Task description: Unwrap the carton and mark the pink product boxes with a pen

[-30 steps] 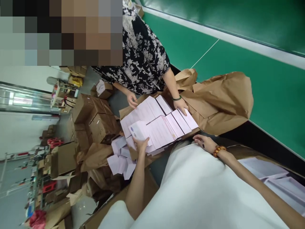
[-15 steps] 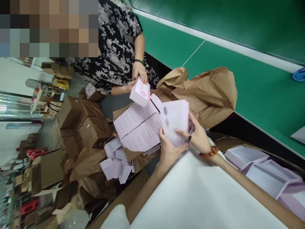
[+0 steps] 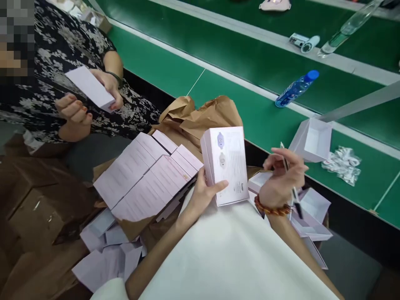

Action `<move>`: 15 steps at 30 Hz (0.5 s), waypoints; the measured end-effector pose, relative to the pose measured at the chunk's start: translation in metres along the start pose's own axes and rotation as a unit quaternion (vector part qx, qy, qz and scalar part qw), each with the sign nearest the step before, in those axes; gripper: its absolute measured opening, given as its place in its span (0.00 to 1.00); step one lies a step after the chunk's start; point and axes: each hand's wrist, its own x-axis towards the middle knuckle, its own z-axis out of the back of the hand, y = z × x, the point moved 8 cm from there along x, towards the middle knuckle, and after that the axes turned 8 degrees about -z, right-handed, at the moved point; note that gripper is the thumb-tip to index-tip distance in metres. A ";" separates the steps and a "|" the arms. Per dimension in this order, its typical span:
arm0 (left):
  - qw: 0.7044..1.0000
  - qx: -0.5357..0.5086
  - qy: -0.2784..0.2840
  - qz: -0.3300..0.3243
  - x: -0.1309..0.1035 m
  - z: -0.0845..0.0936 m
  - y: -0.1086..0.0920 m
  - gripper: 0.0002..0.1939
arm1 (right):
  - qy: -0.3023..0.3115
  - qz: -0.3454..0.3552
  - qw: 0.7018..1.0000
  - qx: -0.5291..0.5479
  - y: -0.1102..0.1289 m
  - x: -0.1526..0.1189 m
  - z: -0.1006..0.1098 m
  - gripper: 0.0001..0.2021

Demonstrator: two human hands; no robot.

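We face a long green worktop (image 3: 234, 108) slanting across the top and right of the frame, crossed lengthwise by pale strips (image 3: 156, 43) and edged in black. At right, we see a grey bar (image 3: 362, 102) rising obliquely. Grey floor (image 3: 353, 254) shows at lower right, under soft light.

Two held boxes (image 3: 230, 166), one pen (image 3: 295, 197)

The left hand (image 3: 204, 191) grips, thumb (image 3: 220, 186) extended; the right hand (image 3: 281, 181) (wrist (image 3: 271, 199) bent) curls its fingers (image 3: 290, 156).
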 end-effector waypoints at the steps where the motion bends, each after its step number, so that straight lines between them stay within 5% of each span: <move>1: 1.000 0.015 0.016 0.009 -0.003 -0.003 0.002 0.48 | 0.028 -0.008 0.999 0.026 0.004 -0.001 0.000 0.28; 6: 0.993 0.086 0.075 0.010 -0.016 -0.008 0.003 0.51 | 0.234 -0.077 0.959 0.138 0.018 -0.018 -0.018 0.07; 10: 0.985 0.131 0.116 -0.009 -0.024 -0.018 -0.004 0.46 | 0.219 -0.049 0.974 0.043 0.023 -0.017 -0.018 0.14; 15: 0.977 0.164 0.132 -0.007 -0.029 -0.024 -0.008 0.46 | 0.218 0.072 0.973 -0.015 0.045 -0.016 -0.020 0.21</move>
